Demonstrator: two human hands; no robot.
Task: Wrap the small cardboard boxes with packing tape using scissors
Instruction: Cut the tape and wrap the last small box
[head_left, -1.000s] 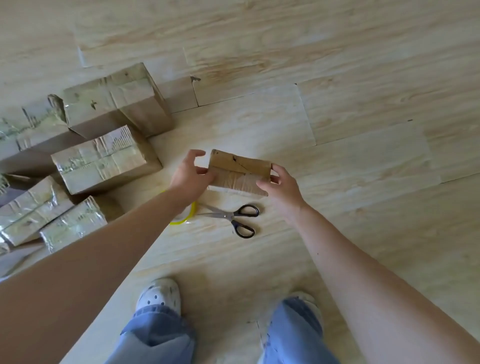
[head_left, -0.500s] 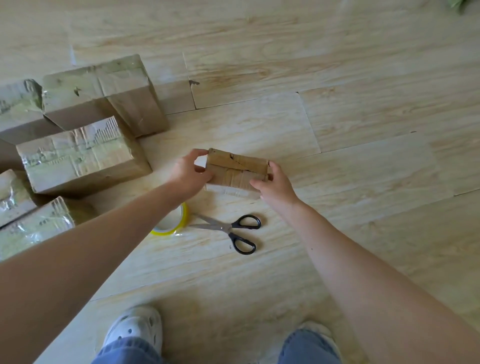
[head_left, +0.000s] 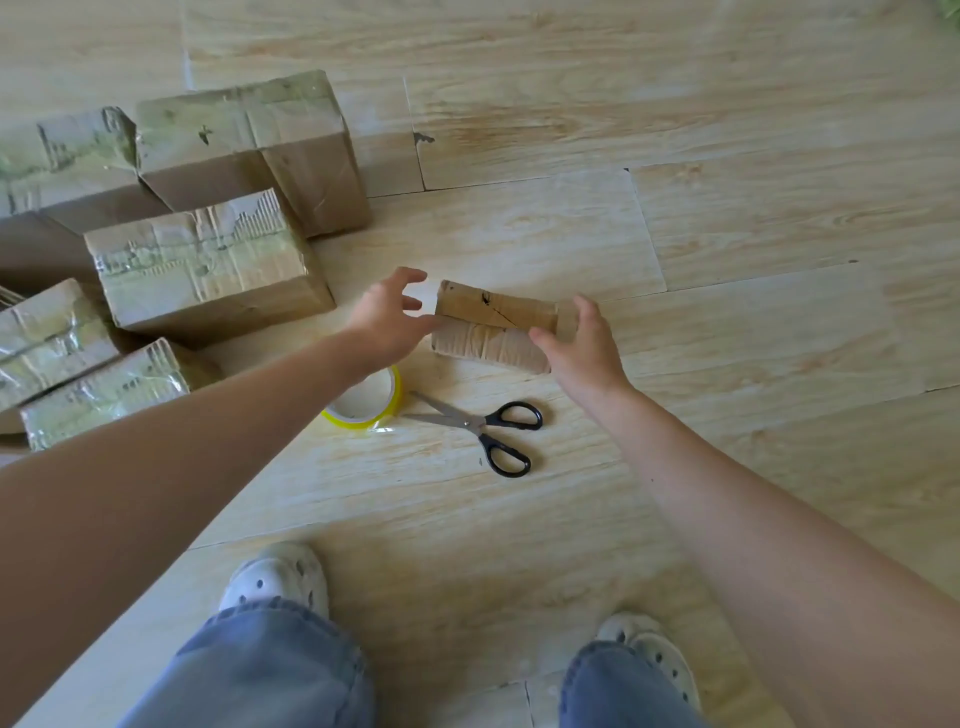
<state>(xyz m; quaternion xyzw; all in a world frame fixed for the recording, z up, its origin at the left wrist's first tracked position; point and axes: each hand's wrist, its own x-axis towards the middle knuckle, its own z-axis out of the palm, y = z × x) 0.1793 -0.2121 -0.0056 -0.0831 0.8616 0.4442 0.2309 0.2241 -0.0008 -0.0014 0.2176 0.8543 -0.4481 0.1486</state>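
Note:
A small cardboard box (head_left: 493, 327) with tape on its front face lies on the wooden floor. My left hand (head_left: 387, 317) hovers just left of it with spread fingers, holding nothing. At the box's right end is my right hand (head_left: 584, 345), fingers relaxed, the thumb at the front face. A yellow-cored roll of clear packing tape (head_left: 366, 402) lies on the floor, partly under my left forearm. Black-handled scissors (head_left: 485, 426) lie shut beside the roll, blades pointing left.
Several larger tape-wrapped cardboard boxes (head_left: 208, 260) are grouped on the floor at the left. My legs in jeans and white clogs (head_left: 278, 577) stand at the bottom of the view.
The small box has gone down from between my hands onto the floor. My left hand has let go and spread its fingers. The right hand has loosened at the box's end.

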